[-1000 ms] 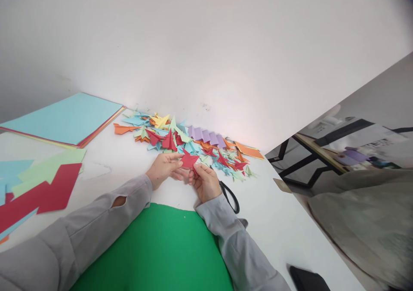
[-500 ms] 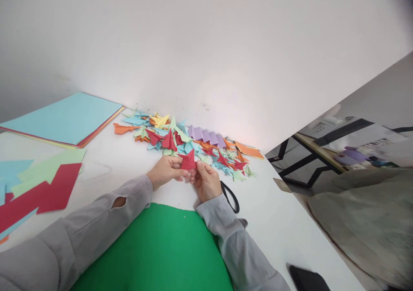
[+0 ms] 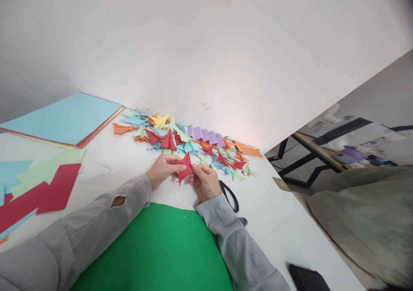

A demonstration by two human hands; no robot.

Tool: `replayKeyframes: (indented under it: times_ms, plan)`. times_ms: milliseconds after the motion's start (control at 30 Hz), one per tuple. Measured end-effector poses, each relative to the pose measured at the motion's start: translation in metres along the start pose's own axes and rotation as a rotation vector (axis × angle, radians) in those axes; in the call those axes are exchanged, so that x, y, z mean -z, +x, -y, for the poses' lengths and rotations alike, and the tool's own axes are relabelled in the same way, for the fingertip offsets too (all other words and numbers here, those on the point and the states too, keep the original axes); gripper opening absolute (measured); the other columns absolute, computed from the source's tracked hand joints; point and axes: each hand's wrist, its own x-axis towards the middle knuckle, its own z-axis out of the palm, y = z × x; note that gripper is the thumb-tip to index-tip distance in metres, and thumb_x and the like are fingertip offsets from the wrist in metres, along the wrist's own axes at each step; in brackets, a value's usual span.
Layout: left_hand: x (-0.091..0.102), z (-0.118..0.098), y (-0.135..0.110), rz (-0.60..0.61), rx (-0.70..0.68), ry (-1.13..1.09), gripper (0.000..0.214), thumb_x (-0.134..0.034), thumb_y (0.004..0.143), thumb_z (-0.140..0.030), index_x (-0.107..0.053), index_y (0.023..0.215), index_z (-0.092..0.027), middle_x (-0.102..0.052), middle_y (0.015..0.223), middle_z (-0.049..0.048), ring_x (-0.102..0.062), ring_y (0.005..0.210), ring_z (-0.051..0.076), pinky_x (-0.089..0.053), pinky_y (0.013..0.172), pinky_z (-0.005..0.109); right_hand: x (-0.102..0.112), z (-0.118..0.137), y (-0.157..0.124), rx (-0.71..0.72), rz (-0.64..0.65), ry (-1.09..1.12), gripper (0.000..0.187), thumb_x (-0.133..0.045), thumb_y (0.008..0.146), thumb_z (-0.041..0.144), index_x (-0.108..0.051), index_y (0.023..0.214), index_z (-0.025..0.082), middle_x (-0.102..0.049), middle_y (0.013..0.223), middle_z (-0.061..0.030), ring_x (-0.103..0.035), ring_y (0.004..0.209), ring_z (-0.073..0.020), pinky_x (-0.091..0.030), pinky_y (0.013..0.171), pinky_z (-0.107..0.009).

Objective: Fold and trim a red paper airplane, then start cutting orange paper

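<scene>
A small folded red paper piece [image 3: 185, 167], pointed at its top and bottom, is held up between both hands over the table's near side. My left hand [image 3: 164, 169] pinches its left part, thumb on top. My right hand [image 3: 206, 181] grips the right edge between thumb and fingers, the other fingers curled underneath. Just beyond the hands lies a heap of small folded paper shapes [image 3: 168, 140] in red, blue, green, orange and yellow. A pleated purple paper strip [image 3: 206, 136] rests at the back of the heap.
Stacked coloured sheets [image 3: 64, 119] lie at the back left, with red paper offcuts [image 3: 61, 192] in front. Black-handled scissors [image 3: 230, 196] are partly hidden by my right wrist. A black phone-like object [image 3: 308, 278] lies at the right edge. Orange paper [image 3: 248, 149] is by the wall.
The red paper piece has been turned in the fingers, so its points now face up and down. Both hands stay in nearly the same place.
</scene>
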Motion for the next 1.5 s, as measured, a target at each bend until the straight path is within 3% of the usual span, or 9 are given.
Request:
replayKeyframes:
  times_ms: [200,367,800,1000,1200,1367,1500]
  plan:
    - [0.0011,0.0048,0.0025,-0.045,-0.039,0.02,0.019,-0.074,0.058,-0.022,-0.065,0.069,-0.01,-0.063,0.058,0.0026,-0.054,0.046,0.01,-0.043,0.045,0.022,0.0009,0.0027,-0.0013,-0.019,0.041,0.056,0.028,-0.074,0.061,0.039,-0.062,0.054,0.015,-0.059,0.046,0.0002,-0.05,0.037,-0.0084,-0.04,0.035,-0.019]
    - [0.0012,0.0038,0.0039,-0.103,-0.035,-0.09,0.026,-0.078,0.052,-0.023,-0.06,0.067,-0.011,-0.061,0.058,0.0007,-0.055,0.049,0.01,-0.044,0.048,0.022,0.0009,0.001,-0.0021,0.006,0.092,0.004,0.016,-0.076,0.057,0.027,-0.067,0.062,0.015,-0.061,0.049,0.0011,-0.052,0.039,-0.0085,-0.042,0.037,-0.019]
    - [-0.0011,0.0019,0.0024,-0.094,-0.044,-0.037,0.029,-0.08,0.049,-0.022,-0.058,0.063,-0.011,-0.058,0.053,-0.0027,-0.054,0.046,0.008,-0.045,0.046,0.021,-0.0005,-0.0023,-0.0006,-0.002,0.074,-0.023,0.022,-0.079,0.054,0.028,-0.062,0.061,0.015,-0.062,0.046,0.0019,-0.053,0.035,-0.0082,-0.044,0.034,-0.017]
    - [0.0,0.0046,0.0022,-0.053,-0.049,0.024,0.025,-0.078,0.053,-0.02,-0.058,0.065,-0.01,-0.061,0.058,0.0004,-0.057,0.049,0.01,-0.048,0.048,0.022,-0.0004,-0.003,-0.0008,0.003,0.084,-0.008,0.023,-0.079,0.054,0.026,-0.059,0.061,0.016,-0.062,0.045,0.0023,-0.053,0.034,-0.0081,-0.043,0.034,-0.017]
    - [-0.0014,0.0076,0.0056,-0.136,-0.052,0.046,0.032,-0.076,0.053,-0.01,-0.057,0.079,-0.01,-0.061,0.072,0.0012,-0.056,0.049,0.008,-0.05,0.047,0.023,-0.0003,-0.003,0.001,0.018,0.045,0.026,0.023,-0.078,0.053,0.025,-0.059,0.061,0.016,-0.062,0.045,0.0028,-0.053,0.035,-0.0085,-0.044,0.033,-0.017]
    - [0.0003,0.0089,0.0074,-0.183,-0.035,0.05,0.037,-0.074,0.056,-0.008,-0.056,0.088,-0.01,-0.061,0.079,0.0029,-0.057,0.048,0.008,-0.05,0.05,0.026,0.0012,-0.0063,0.0008,0.053,0.102,-0.09,0.021,-0.077,0.056,0.022,-0.061,0.067,0.016,-0.062,0.047,0.0036,-0.054,0.036,-0.0083,-0.045,0.034,-0.017]
    - [0.0003,0.0088,0.0068,-0.121,-0.038,0.0,0.041,-0.073,0.054,-0.004,-0.054,0.09,-0.011,-0.063,0.075,0.0027,-0.058,0.054,0.01,-0.048,0.052,0.024,0.0021,-0.0065,0.001,0.074,0.099,-0.082,0.021,-0.077,0.055,0.021,-0.061,0.067,0.016,-0.062,0.048,0.004,-0.054,0.036,-0.0079,-0.045,0.034,-0.017]
